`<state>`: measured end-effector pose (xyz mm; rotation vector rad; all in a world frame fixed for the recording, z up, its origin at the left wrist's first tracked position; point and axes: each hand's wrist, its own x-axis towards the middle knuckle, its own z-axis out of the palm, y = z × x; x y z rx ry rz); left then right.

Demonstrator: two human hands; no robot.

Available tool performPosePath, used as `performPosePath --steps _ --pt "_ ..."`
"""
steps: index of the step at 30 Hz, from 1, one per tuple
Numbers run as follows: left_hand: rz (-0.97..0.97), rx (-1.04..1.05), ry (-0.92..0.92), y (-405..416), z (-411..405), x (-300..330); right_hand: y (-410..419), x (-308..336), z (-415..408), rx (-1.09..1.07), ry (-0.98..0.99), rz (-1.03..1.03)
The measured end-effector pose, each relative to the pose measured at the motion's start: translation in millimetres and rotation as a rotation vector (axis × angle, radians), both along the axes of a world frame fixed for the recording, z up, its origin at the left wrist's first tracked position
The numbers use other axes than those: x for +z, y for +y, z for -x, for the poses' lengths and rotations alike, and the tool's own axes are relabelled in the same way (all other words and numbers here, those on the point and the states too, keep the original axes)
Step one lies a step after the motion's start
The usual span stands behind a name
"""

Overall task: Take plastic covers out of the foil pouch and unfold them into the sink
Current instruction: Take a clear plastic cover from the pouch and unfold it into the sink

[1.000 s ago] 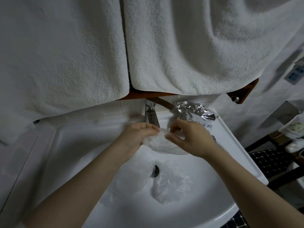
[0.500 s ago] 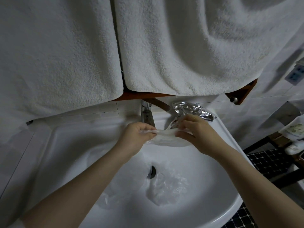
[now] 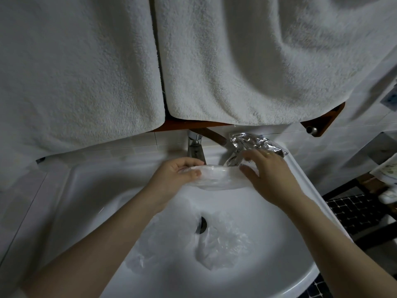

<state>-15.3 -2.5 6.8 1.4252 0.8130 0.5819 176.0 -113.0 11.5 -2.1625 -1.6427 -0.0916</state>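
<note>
Head view, looking down into a white sink (image 3: pixel 90 190); the left hand (image 3: pixel 176 179) has thumb and curled fingers pinching the left end of a clear plastic cover (image 3: pixel 217 178), which is held stretched over the back of the basin, just in front of the tap (image 3: pixel 195 149); the right hand (image 3: pixel 270 175) lies at the cover's right end with fingers spread and nearly straight, thumb touching the plastic, and whether it actually grips the cover cannot be told; the two hands are apart, one at each end of the cover. The foil pouch (image 3: pixel 255 143), crumpled and silver, sits on the sink's back right corner, just behind the right fingers. Two further covers lie in the basin: one (image 3: pixel 223 246) just right of the drain (image 3: pixel 202 224), towards the front edge, the other (image 3: pixel 150 244) left of the drain, partly under the left forearm. Two white towels (image 3: pixel 247 61) hang from a brown shelf (image 3: pixel 193 125) above the back edge; dark tiled floor (image 3: pixel 354 214) shows beyond the right rim.
</note>
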Motion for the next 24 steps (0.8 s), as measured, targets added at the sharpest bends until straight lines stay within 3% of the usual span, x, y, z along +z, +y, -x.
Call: performPosePath --steps 3,7,13,15,20,24 --pt "-0.009 0.011 -0.023 -1.0 -2.1 3.0 7.8 -2.3 30.4 0.07 0.123 -0.128" --pt "0.069 -0.039 -0.065 1.7 3.0 4.4 12.4 -8.7 33.6 0.121 0.437 -0.028" --pt "0.337 -0.011 -0.179 -1.1 6.0 -0.6 14.8 -5.6 27.4 0.172 0.325 0.025" --pt "0.336 -0.013 -0.159 -2.8 6.0 -1.0 15.1 -5.0 27.7 0.157 0.239 0.056" --pt "0.103 -0.038 0.023 -6.6 7.9 -2.2 13.1 2.3 28.3 0.158 -0.001 0.159" --pt "-0.405 -0.009 0.263 -7.3 5.7 -5.6 12.9 5.3 28.8 0.192 -0.113 0.207"
